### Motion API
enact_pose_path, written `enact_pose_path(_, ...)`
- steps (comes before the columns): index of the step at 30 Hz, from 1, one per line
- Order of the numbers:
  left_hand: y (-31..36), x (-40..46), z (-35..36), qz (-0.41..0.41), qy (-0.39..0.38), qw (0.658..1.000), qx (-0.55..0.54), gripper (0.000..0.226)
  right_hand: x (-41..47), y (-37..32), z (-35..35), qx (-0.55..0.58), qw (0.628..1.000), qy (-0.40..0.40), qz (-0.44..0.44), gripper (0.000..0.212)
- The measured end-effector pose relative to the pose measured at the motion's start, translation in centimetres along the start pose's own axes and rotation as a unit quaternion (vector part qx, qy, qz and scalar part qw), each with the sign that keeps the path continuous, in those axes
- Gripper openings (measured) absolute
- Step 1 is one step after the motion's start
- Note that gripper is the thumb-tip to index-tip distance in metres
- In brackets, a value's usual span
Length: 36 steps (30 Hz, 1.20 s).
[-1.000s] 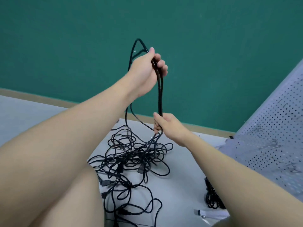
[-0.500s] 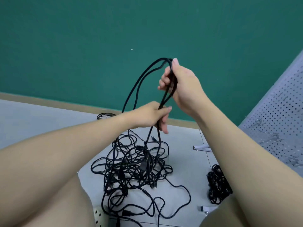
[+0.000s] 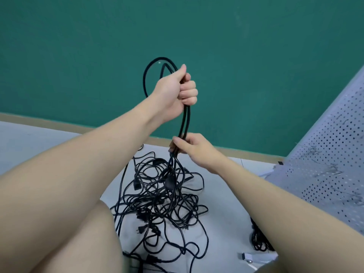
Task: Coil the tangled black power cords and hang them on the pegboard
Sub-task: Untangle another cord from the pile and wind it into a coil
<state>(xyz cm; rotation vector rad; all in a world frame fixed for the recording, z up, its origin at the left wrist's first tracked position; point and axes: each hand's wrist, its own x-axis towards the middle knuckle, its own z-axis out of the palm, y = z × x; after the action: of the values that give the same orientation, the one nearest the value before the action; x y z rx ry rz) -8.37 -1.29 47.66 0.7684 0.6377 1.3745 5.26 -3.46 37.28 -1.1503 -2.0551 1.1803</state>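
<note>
On the left side we see the left hand, raised high in front of the green wall. Its fingers are curled tight around one black cord loop, which rises above the fist and comes down below it as two strands side by side. Under it, near the middle of the grey tabletop, lies one big tangle of black power cords; we cannot count the single cords in it, but we can see at least four plugs. The two strands go down into this tangle. A little to the right, the right hand pinches these two strands between thumb and fingers, just above the tangle. Further right, near the right edge of the tabletop, one smaller cord bundle lies partly hidden behind the right forearm, and one small metal bracket lies beside it. At the far right one grey pegboard stands tilted, with several thin wire hooks on it.
</note>
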Motion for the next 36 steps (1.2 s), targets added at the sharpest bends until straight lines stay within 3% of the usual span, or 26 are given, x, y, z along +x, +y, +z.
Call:
enact_pose_path(3,0.0,0.1,0.0,0.003,0.009,1.000,0.019,0.036,0.2,-0.6,-0.6,-0.045,0.998,0.021,-0.033,0.033)
enact_pose_path(5,-0.4,-0.2,-0.6,0.023,0.027,0.991,0.131,0.035,0.2,-0.7,-1.3,-0.091,0.993,0.058,-0.052,0.035)
enact_pose_path(8,-3.0,-1.2,-2.8,-0.010,-0.020,0.945,0.328,0.036,0.5,-1.7,-2.9,-0.108,0.978,0.152,-0.089,0.040)
enact_pose_path(11,-5.9,-2.9,-4.3,-0.106,-0.123,0.887,0.433,0.064,1.0,-2.6,-4.9,-0.074,0.971,0.205,-0.099,0.042)
enact_pose_path(12,-6.4,-3.3,-4.3,-0.113,-0.128,0.879,0.445,0.064,1.0,-2.6,-5.3,-0.059,0.973,0.204,-0.087,0.043)
enact_pose_path(15,-6.6,-4.0,-3.8,-0.079,-0.121,0.864,0.483,0.035,0.8,-2.5,-5.9,0.010,0.984,0.172,-0.048,0.046)
enact_pose_path(17,-6.6,-4.1,-3.5,-0.068,-0.120,0.839,0.526,0.034,0.8,-2.6,-5.8,0.031,0.986,0.160,-0.036,0.045)
enact_pose_path(21,-5.9,-3.7,-2.9,-0.060,-0.097,0.827,0.551,0.024,0.7,-3.4,-5.5,0.032,0.987,0.152,-0.033,0.044)
enact_pose_path(27,-4.4,-3.1,-5.1,-0.021,-0.121,0.732,0.670,0.023,0.5,-3.4,-6.0,0.006,0.975,0.219,-0.032,0.048)
enact_pose_path(36,-3.7,-3.0,-8.1,-0.001,-0.146,0.681,0.718,0.023,0.1,-4.1,-6.7,0.170,0.951,0.258,-0.024,0.046)
